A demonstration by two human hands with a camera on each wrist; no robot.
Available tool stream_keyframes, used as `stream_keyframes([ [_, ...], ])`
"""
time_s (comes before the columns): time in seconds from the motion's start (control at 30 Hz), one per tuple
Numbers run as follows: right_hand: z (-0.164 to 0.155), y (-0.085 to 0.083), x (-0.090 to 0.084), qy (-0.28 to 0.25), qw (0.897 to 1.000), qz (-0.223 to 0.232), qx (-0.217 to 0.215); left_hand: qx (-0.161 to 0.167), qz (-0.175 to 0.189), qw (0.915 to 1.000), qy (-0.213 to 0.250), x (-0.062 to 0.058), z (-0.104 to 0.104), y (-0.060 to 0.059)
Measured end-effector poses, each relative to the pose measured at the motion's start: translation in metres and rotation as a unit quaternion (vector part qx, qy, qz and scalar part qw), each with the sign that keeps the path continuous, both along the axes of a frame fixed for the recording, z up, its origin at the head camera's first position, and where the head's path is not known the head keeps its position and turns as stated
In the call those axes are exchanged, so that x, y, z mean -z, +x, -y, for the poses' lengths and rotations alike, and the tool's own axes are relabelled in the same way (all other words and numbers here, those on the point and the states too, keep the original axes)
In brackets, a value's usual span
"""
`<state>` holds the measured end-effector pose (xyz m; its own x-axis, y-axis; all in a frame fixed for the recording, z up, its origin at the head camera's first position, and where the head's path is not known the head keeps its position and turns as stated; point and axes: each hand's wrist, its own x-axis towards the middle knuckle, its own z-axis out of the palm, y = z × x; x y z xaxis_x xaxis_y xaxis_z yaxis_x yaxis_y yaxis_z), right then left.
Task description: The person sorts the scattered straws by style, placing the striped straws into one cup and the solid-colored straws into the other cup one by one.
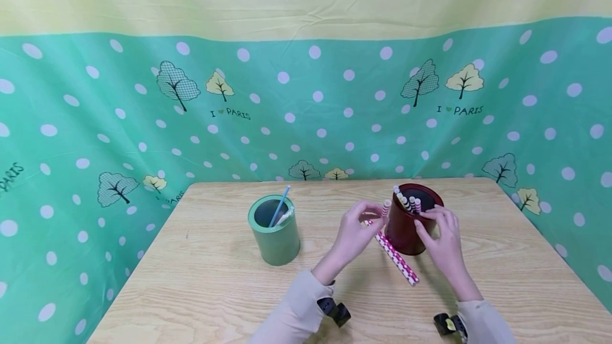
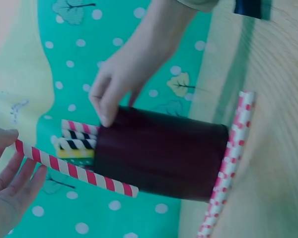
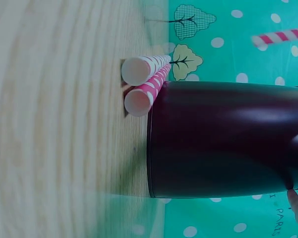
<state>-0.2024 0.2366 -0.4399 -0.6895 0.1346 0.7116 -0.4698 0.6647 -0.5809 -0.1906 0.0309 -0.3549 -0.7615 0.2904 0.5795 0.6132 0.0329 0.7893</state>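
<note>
A dark red cup [image 1: 406, 232] stands on the wooden table [image 1: 215, 291] with several striped straws [image 1: 406, 200] in it. My right hand [image 1: 428, 222] grips the cup at its rim, fingers over the near edge; the same hand [image 2: 107, 106] shows in the left wrist view. My left hand [image 1: 375, 221] pinches a red-and-white striped straw [image 2: 74, 169] just left of the cup's mouth, its tip [image 1: 385, 208] beside the rim. Two pink dotted straws [image 1: 397, 256] lie flat on the table against the cup's base, with their open ends [image 3: 138, 84] visible in the right wrist view.
A green cup [image 1: 274, 240] stands to the left with a blue straw [image 1: 279, 206] and a white one in it. A green dotted cloth [image 1: 95, 121] walls the table at the back and both sides.
</note>
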Motion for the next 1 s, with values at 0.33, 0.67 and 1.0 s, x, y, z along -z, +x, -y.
stream_keyframes([
  [0.33,0.0,0.0,-0.002,0.0,1.0,0.001,-0.001,0.015,0.002,0.9968,0.079,-0.024,0.002,-0.001],
  [0.67,0.001,0.0,-0.002,0.0,1.0,0.004,-0.001,0.019,0.01,0.992,0.125,-0.036,0.001,-0.012],
  [1.0,0.0,0.001,-0.001,-0.003,1.0,0.012,0.0,0.016,0.014,0.9892,0.145,-0.06,0.002,-0.004],
])
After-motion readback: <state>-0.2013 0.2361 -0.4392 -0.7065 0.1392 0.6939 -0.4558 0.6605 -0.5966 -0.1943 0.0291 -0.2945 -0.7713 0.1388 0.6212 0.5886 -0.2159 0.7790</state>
